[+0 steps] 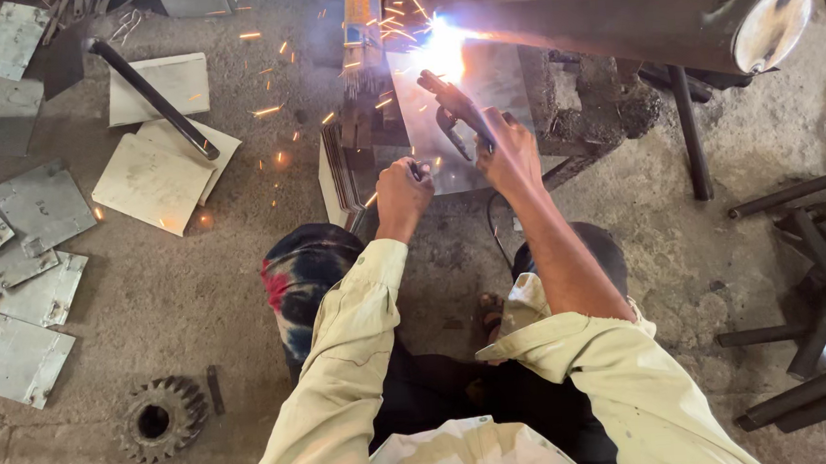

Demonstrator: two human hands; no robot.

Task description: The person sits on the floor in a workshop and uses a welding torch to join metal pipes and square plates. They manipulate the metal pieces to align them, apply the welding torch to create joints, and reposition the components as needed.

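Observation:
My right hand (508, 150) grips a dark welding electrode holder (453, 105) whose tip meets a bright white arc (442, 47) at the base of a thick steel pipe (630, 26). Sparks fly left from the arc. Under it lies a flat metal plate (499, 83). My left hand (401, 190) is closed on a small dark object at the plate's near edge; what it is I cannot tell. Both sleeves are pale yellow, the right one rolled up.
Square metal plates (152, 181) lie scattered on the concrete floor at left, with a dark rod (152, 100) across two of them. A rusty gear (162, 419) sits at lower left. Dark steel bars (819, 303) are piled at right. A bundle of electrodes (360, 25) lies behind the plate.

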